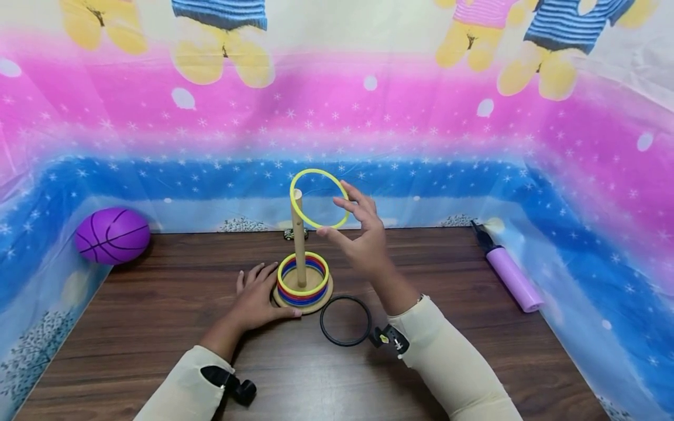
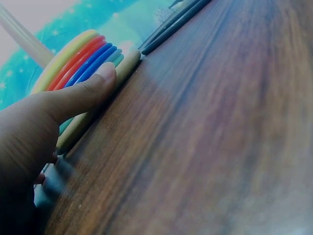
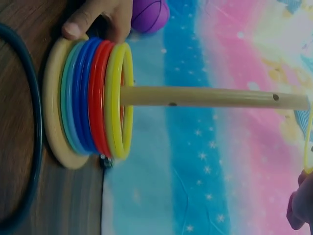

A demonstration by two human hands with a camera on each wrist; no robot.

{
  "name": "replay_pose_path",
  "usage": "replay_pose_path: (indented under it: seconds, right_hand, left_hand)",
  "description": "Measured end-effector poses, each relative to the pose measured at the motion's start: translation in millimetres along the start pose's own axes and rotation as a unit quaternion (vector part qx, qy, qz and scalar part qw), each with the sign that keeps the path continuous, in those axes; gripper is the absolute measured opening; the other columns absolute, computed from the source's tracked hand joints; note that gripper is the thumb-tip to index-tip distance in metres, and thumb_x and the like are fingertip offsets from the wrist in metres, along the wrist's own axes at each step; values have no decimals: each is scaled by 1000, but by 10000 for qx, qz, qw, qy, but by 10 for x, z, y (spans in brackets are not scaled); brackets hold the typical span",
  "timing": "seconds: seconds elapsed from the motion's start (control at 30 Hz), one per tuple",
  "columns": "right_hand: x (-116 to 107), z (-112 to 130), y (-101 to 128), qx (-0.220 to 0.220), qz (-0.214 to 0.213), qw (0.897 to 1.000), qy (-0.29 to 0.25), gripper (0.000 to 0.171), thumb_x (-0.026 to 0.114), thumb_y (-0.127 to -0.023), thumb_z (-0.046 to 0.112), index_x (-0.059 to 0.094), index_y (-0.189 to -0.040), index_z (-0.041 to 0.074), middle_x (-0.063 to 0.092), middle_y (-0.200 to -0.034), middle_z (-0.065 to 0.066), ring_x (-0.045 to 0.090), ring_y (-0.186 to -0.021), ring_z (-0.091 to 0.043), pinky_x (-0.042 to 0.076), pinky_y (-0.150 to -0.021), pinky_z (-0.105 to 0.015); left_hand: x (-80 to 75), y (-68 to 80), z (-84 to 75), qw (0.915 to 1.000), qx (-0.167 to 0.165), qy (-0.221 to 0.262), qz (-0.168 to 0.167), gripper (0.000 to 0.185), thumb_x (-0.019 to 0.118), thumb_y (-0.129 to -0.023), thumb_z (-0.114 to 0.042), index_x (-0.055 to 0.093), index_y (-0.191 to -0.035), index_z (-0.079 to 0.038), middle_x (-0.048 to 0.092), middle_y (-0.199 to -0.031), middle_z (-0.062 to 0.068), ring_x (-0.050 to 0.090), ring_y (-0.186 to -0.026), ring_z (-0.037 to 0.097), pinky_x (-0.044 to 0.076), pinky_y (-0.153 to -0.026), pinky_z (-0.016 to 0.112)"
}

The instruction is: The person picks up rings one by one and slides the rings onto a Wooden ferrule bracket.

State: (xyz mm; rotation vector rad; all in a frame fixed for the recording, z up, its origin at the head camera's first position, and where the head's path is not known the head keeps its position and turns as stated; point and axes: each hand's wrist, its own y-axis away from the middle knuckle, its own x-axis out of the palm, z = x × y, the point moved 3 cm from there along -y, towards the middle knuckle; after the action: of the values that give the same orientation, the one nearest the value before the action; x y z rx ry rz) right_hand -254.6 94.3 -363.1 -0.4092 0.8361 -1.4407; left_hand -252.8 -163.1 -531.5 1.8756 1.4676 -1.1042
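now right fingers (image 1: 351,206) pinch one yellow ring (image 1: 318,199); left fingers (image 1: 251,275) flat against base (image 1: 302,303); one black ring (image 1: 345,321).

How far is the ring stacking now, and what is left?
Done: several rings lie stacked on the wooden base. In hand: the right hand holds a yellow ring at the peg top; the left hand steadies the base. Left: the black ring on the table.
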Motion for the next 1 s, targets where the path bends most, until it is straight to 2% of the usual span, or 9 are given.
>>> replay_pose_path:
  seconds: [0.2, 0.33, 0.4, 0.47, 0.73, 1.0]
  right_hand:
    - [84, -53, 79, 457, 390, 9981, -121, 86, 79, -89, 67, 69, -147, 5, 48, -173, -7, 32, -167, -26, 32, -132, -64]
    - [126, -105, 165, 654, 637, 9958, -17, 68, 89, -93, 38, 67, -150, 7, 45, -175, -5, 31, -167, -26, 31, -132, -65]
    - [149, -148, 211, 786, 741, 9941, -11, 66, 92, -91, 22, 67, -151, 9, 43, -175, -4, 31, -167, -27, 30, -132, -66]
    - [172, -200, 255, 940, 841, 9920, 8, 66, 92, -90, 15, 67, -151, 10, 43, -176, -2, 31, -167, -26, 30, -131, -67]
    - [233, -366, 428, 1376, 1405, 9804, 124, 66, 91, -92, 22, 66, -152, 12, 42, -175, 6, 31, -166, -28, 33, -129, -69]
    - [273, -489, 554, 1711, 1751, 9694, 199, 66, 91, -92, 20, 65, -151, 5, 42, -176, -3, 30, -165, -35, 30, -129, -72]
  left_hand:
    - [8, -1, 13, 10000, -10, -26, 11, 122, 89, -76, -75, 43, -169, -10, 36, -176, 21, 18, -165, 51, -3, -128, 82]
    - [7, -4, 9, 10000, -14, -39, 22, 122, 88, -76, -76, 43, -169, -11, 36, -176, 20, 19, -165, 51, -3, -128, 82]
    - [3, -8, 4, 10000, -16, -44, 23, 122, 88, -76, -76, 43, -169, -10, 37, -176, 20, 19, -165, 51, -2, -128, 82]
    - [-1, -11, 1, 10000, -22, -54, 23, 122, 89, -76, -75, 43, -168, -10, 37, -176, 21, 19, -165, 51, -2, -128, 82]
    - [-3, -17, -17, 9999, -7, -114, 24, 122, 89, -77, -74, 42, -169, -9, 37, -176, 21, 20, -165, 52, -1, -128, 82]
    - [0, -17, -13, 10000, -17, -80, 25, 122, 89, -77, -74, 42, -169, -9, 36, -177, 20, 19, -165, 52, -2, -128, 82]
